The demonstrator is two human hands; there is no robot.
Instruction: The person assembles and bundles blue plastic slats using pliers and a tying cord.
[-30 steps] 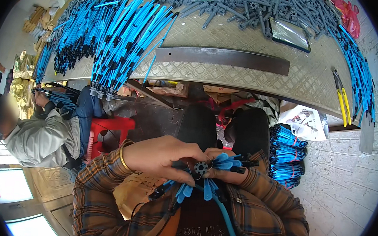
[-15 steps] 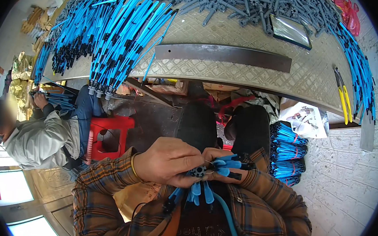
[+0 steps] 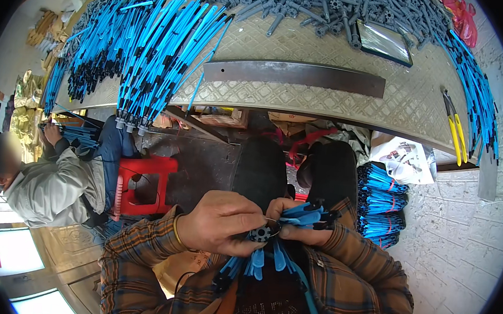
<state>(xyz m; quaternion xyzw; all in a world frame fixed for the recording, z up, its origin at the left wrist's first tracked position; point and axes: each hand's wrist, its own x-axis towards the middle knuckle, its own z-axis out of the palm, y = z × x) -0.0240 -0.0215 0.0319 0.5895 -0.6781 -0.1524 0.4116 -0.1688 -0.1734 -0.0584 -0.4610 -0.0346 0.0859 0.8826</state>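
Observation:
My left hand (image 3: 220, 222) is closed around a dark round hub with holes in its face (image 3: 261, 234). A thin wire (image 3: 271, 219) runs from between its thumb and forefinger toward the other hand. Blue flat-ended rods with black sleeves (image 3: 259, 263) hang below the hub, toward my chest. My right hand (image 3: 301, 235) is closed on a bunch of blue rods (image 3: 306, 214), their black-sleeved tips fanned to the right. Its fingertips almost meet the hub and wire. The hub's underside and the inner fingers are hidden.
Ahead, the table (image 3: 326, 107) bears bundled blue rods (image 3: 174, 50), heaped grey plastic parts (image 3: 310, 5), a metal bar (image 3: 293, 76) and yellow-handled pliers (image 3: 456, 129). A red stool (image 3: 160, 188) and a seated person (image 3: 54, 183) are at left. More rod bundles (image 3: 382, 203) are stacked at right.
My left hand has shifted slightly left and down with the hub. The blue rods in my right hand have swung a little, and the wire between the hands shows more.

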